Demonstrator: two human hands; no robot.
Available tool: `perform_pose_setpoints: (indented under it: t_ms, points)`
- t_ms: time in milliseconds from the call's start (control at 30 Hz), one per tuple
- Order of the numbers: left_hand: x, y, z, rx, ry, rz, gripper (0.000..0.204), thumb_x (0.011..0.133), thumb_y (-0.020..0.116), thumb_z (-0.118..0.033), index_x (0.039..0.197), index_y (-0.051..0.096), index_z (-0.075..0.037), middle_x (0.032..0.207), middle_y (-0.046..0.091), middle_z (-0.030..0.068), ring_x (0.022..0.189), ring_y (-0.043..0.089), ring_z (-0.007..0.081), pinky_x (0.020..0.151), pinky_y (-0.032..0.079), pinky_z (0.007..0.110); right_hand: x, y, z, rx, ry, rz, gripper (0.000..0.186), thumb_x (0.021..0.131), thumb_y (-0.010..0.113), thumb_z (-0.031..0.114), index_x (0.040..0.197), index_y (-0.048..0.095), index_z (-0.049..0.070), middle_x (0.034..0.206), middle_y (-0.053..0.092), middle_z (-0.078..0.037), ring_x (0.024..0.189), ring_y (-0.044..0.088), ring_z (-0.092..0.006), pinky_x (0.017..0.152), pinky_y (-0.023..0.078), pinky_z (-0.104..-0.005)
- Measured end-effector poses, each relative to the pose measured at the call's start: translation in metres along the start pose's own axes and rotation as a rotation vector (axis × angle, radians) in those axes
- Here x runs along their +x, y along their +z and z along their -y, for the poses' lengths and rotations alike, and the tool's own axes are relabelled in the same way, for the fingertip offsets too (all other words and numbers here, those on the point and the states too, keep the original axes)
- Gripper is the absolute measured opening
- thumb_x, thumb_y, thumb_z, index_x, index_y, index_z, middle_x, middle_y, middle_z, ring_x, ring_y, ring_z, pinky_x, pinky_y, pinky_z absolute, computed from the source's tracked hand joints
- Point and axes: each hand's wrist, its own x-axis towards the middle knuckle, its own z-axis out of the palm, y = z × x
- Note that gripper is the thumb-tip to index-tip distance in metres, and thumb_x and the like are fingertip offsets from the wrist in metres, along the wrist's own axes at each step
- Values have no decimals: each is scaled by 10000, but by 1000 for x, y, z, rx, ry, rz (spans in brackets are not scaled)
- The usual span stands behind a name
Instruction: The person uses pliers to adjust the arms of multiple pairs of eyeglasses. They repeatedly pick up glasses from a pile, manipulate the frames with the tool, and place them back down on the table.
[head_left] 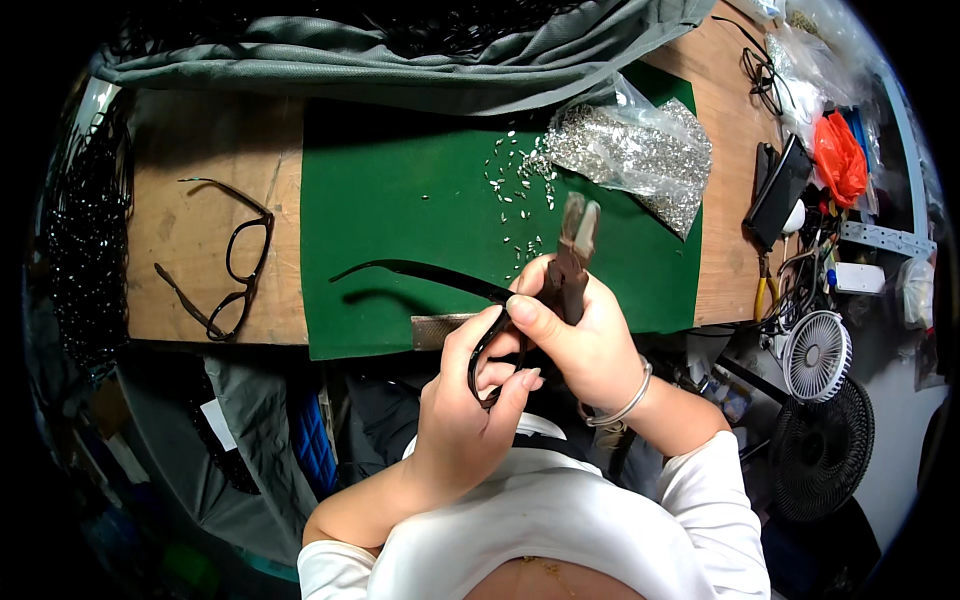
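A black eyeglass frame (432,270) is between my hands near the front edge of the green mat (390,215), one temple stretched out to the left. My left hand (455,415) is closed around its rim. My right hand (602,345) grips a pair of metal pliers (577,245), jaws pointing away from me, while its thumb presses on the eyeglass frame where temple and front meet. My fingers hide part of the rims. Beyond the pliers, small silvery pieces (522,185) lie scattered beside a clear plastic bag (630,150) full of them.
Another black eyeglass frame (267,243) lies on the wooden table at left. Grey cloth (420,75) holding black items spans the back. At right are a phone (778,195), a red plastic bag (840,160), more glasses (765,80), a white fan (817,355) and a black fan (825,450).
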Motion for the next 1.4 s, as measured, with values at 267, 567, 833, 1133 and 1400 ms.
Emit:
perform_pose_setpoints:
  t_ms: [267, 567, 833, 1133, 1400]
  points:
    - [0, -15, -27, -351, -227, 92, 544, 735, 514, 134, 1206, 269, 12, 998, 535, 193, 726, 616, 200, 633, 520, 263, 1, -4, 21, 137, 234, 226, 215, 835, 573, 233, 859, 483, 39, 670, 491, 12, 562, 458, -48, 505, 375, -178]
    - [-13, -35, -42, -457, -302, 233, 521, 782, 479, 129, 1232, 261, -15, 1044, 537, 178, 775, 605, 160, 689, 498, 252, -11, -27, 34, -368, 100, 362, 266, 858, 528, 271, 888, 492, 9, 763, 534, -48, 719, 504, -111, 676, 423, -259]
    - [-16, -34, -44, -455, -373, 237, 441, 784, 474, 131, 1184, 321, 29, 1038, 544, 170, 770, 607, 179, 690, 502, 269, -16, -29, 58, -833, 244, 685, 330, 863, 490, 305, 912, 486, -21, 714, 556, -158, 655, 561, -270, 582, 435, -340]
    - [-17, -35, -42, -342, -422, 256, 420, 790, 471, 109, 1178, 330, 33, 1038, 542, 162, 760, 602, 165, 627, 472, 231, -6, -26, 59, -1023, 139, 725, 315, 837, 528, 327, 833, 516, 12, 710, 558, -149, 662, 561, -295, 588, 432, -350]
    - [-15, -28, -41, -318, -440, 212, 413, 785, 466, 112, 1171, 340, 40, 1030, 539, 164, 721, 595, 163, 632, 473, 234, -14, -23, 40, -1202, -43, 480, 243, 768, 629, 252, 737, 555, 22, 666, 573, -140, 604, 547, -331, 539, 441, -357]
